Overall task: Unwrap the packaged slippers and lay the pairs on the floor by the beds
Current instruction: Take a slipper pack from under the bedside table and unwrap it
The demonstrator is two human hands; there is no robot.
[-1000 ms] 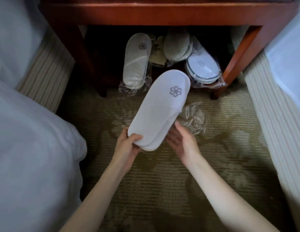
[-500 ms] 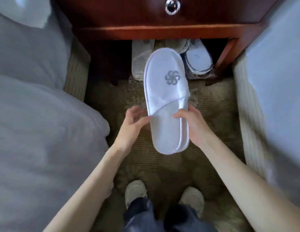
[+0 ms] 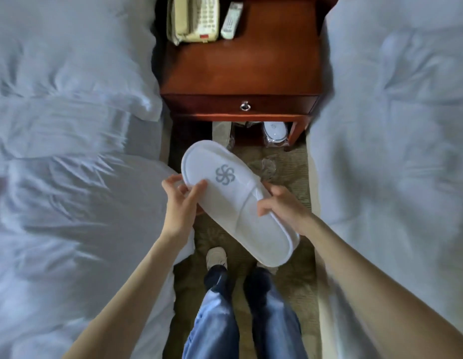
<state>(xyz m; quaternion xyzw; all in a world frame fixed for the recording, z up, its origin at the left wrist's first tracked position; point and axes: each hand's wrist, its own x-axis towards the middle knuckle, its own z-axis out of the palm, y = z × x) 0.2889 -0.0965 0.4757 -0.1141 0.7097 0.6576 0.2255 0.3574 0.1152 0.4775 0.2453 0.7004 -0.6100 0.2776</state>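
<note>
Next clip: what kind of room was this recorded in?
Probably a twin hotel room: white beds left and right of a wooden nightstand holding a desk phone and remote, plus white logo slippers of the disposable guest kind.

Patterned carpet (image 3: pixel 289 161) runs between the left bed (image 3: pixel 70 151) and the right bed (image 3: pixel 393 125). A wooden nightstand (image 3: pixel 251 66) stands at its far end. A telephone (image 3: pixel 192 19) and a remote (image 3: pixel 231 20) lie on the far part of its top. Under it on the carpet lie a left wrapped pair (image 3: pixel 221 132) and a right wrapped pair (image 3: pixel 275 130). A crumpled clear wrapper (image 3: pixel 266 165) lies just nearer.
</note>
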